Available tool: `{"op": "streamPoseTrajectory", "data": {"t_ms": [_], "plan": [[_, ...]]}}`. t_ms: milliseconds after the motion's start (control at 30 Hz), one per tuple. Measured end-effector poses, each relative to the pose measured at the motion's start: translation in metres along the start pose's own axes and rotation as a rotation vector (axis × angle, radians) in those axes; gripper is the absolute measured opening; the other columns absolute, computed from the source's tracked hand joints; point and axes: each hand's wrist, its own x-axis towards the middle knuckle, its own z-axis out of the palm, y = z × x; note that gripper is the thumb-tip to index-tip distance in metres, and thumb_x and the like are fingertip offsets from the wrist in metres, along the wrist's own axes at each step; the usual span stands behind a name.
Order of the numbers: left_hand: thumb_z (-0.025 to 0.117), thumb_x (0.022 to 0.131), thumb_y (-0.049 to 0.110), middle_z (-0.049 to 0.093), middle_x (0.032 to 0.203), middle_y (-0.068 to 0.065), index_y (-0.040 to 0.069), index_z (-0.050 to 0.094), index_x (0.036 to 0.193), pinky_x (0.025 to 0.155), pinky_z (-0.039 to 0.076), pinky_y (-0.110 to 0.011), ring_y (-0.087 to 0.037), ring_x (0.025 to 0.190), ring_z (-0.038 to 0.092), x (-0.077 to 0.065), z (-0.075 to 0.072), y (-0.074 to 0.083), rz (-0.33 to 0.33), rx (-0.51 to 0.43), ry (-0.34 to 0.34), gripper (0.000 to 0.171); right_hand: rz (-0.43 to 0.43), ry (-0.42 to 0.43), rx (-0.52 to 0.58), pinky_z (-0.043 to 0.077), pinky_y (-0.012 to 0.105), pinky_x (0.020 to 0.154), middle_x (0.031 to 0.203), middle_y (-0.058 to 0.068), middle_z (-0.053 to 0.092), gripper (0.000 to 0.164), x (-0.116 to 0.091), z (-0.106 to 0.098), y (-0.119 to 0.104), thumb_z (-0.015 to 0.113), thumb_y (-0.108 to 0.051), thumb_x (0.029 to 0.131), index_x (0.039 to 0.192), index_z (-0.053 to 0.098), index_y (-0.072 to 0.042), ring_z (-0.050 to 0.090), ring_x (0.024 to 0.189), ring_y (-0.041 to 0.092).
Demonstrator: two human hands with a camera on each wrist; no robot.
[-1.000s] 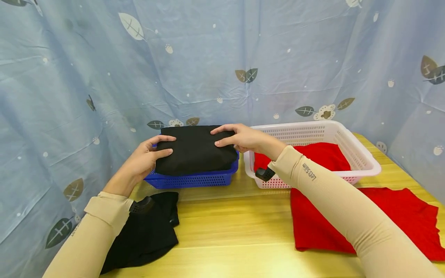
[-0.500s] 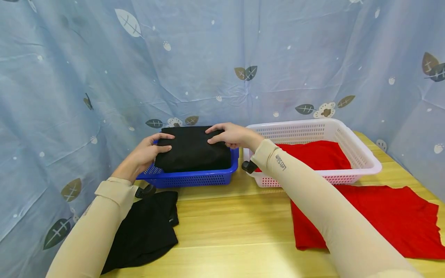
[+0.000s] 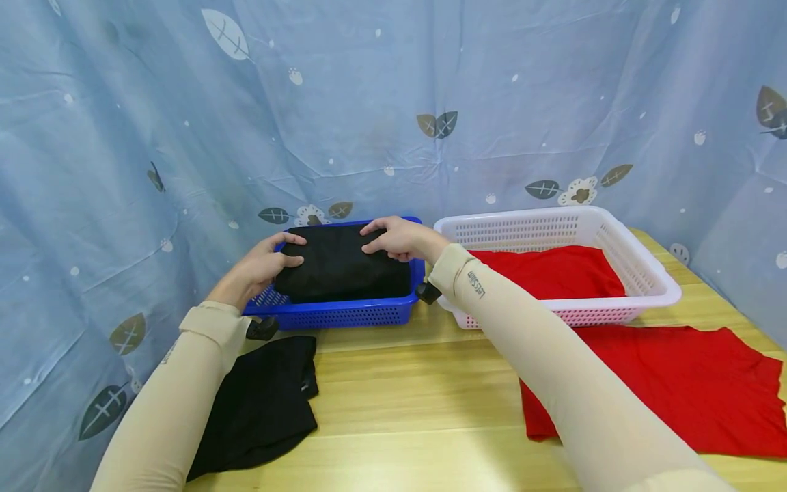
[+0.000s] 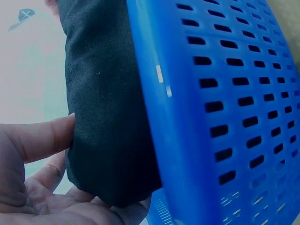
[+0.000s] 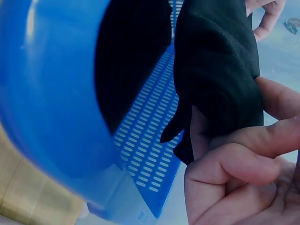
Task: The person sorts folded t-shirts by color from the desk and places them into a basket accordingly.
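Observation:
A folded black garment (image 3: 341, 270) lies at the mouth of the blue basket (image 3: 344, 316), between both hands. My left hand (image 3: 259, 265) grips its left end; in the left wrist view the thumb presses its top and the fingers (image 4: 84, 206) curl under it. My right hand (image 3: 402, 239) holds the opposite end, its thumb on the upper face and several fingers (image 5: 234, 166) bent at the edge. In the right wrist view the held bundle (image 5: 215, 56) is above the slotted basket floor (image 5: 145, 154), and more dark cloth (image 5: 133, 47) lies lower inside.
To the right stands a white basket (image 3: 660, 294) with a red cloth (image 3: 553, 270) in it. A red garment (image 3: 664, 389) lies flat in front of it, partly behind my right sleeve. Another black garment (image 3: 264, 410) is at the front left. A blue curtain (image 3: 369, 102) hangs behind.
Both hands have lowered the folded black garment into the blue basket and shifted it slightly left. The basket's back rim now shows behind it.

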Motion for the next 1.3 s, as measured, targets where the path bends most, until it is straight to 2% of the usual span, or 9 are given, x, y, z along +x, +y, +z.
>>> {"op": "streamPoseTrajectory", "data": {"t_ms": [233, 433, 533, 600, 667, 767, 900, 1133, 1300], "plan": [[0.053, 0.111, 0.006, 0.035, 0.165, -0.027, 0.006, 0.038, 0.160, 0.084, 0.057, -0.024, -0.030, 0.120, 0.059, 0.003, 0.004, 0.001, -0.011, 0.030, -0.003, 0.051, 0.025, 0.008, -0.034, 0.027, 0.023, 0.049, 0.061, -0.002, 0.037, 0.049, 0.003, 0.002, 0.000, 0.067, -0.025, 0.108, 0.155, 0.054, -0.022, 0.031, 0.050, 0.011], [0.055, 0.110, 0.006, 0.025, 0.171, -0.026, 0.005, 0.043, 0.157, 0.084, 0.048, -0.030, -0.031, 0.111, 0.055, 0.003, 0.007, -0.001, 0.003, 0.150, 0.024, 0.048, 0.048, 0.002, -0.067, 0.028, 0.023, 0.051, 0.065, -0.002, 0.042, 0.049, 0.006, 0.006, 0.001, 0.065, -0.025, 0.109, 0.156, 0.053, -0.021, 0.034, 0.051, 0.010], [0.056, 0.110, 0.009, 0.026, 0.171, -0.028, 0.004, 0.047, 0.153, 0.092, 0.048, -0.042, -0.038, 0.118, 0.051, 0.002, 0.011, -0.001, 0.006, 0.265, 0.049, 0.045, 0.070, 0.036, -0.118, 0.029, 0.023, 0.050, 0.067, -0.001, 0.044, 0.051, 0.007, 0.008, 0.002, 0.066, -0.025, 0.109, 0.157, 0.051, -0.020, 0.038, 0.052, 0.010], [0.058, 0.109, 0.011, 0.032, 0.169, -0.029, 0.004, 0.050, 0.151, 0.101, 0.051, -0.050, -0.044, 0.124, 0.052, 0.000, 0.016, 0.001, 0.003, 0.424, 0.067, 0.044, 0.081, 0.073, -0.210, 0.036, 0.023, 0.052, 0.081, 0.001, 0.059, 0.054, 0.006, 0.008, 0.003, 0.066, -0.025, 0.108, 0.159, 0.049, -0.017, 0.048, 0.055, 0.010], [0.060, 0.107, 0.013, 0.038, 0.167, -0.030, 0.003, 0.052, 0.151, 0.114, 0.046, -0.061, -0.049, 0.138, 0.047, -0.003, 0.022, 0.004, -0.001, 0.590, 0.088, 0.045, 0.095, 0.109, -0.316, 0.048, 0.024, 0.059, 0.113, 0.008, 0.070, 0.057, 0.005, 0.009, 0.002, 0.066, -0.025, 0.108, 0.161, 0.047, -0.015, 0.061, 0.064, 0.011], [0.060, 0.107, 0.013, 0.045, 0.162, -0.030, 0.002, 0.053, 0.152, 0.114, 0.047, -0.063, -0.047, 0.133, 0.053, -0.005, 0.029, 0.009, 0.002, 0.727, 0.112, 0.047, 0.097, 0.136, -0.414, 0.062, 0.032, 0.083, 0.159, 0.014, 0.054, 0.059, 0.001, 0.009, -0.001, 0.066, -0.025, 0.108, 0.162, 0.045, -0.011, 0.074, 0.083, 0.016], [0.060, 0.108, 0.013, 0.047, 0.161, -0.028, 0.003, 0.053, 0.153, 0.104, 0.051, -0.058, -0.044, 0.122, 0.057, -0.008, 0.033, 0.016, 0.019, 0.747, 0.126, 0.047, 0.096, 0.119, -0.419, 0.061, 0.041, 0.097, 0.162, 0.016, 0.052, 0.059, -0.002, 0.010, -0.004, 0.066, -0.026, 0.109, 0.162, 0.045, -0.012, 0.077, 0.092, 0.022], [0.060, 0.108, 0.015, 0.048, 0.161, -0.028, 0.004, 0.054, 0.152, 0.106, 0.053, -0.060, -0.045, 0.130, 0.061, -0.013, 0.031, 0.017, 0.047, 0.747, 0.115, 0.046, 0.076, 0.106, -0.439, 0.062, 0.042, 0.096, 0.162, 0.016, 0.051, 0.060, -0.008, 0.012, -0.006, 0.067, -0.029, 0.108, 0.161, 0.046, -0.013, 0.078, 0.091, 0.022], [0.061, 0.108, 0.014, 0.058, 0.150, -0.030, 0.004, 0.055, 0.151, 0.104, 0.055, -0.060, -0.045, 0.130, 0.063, -0.018, 0.028, 0.016, 0.071, 0.736, 0.124, 0.045, 0.057, 0.099, -0.446, 0.061, 0.044, 0.097, 0.162, 0.015, 0.051, 0.060, -0.012, 0.013, -0.009, 0.067, -0.031, 0.108, 0.161, 0.045, -0.015, 0.078, 0.102, 0.027]]}}
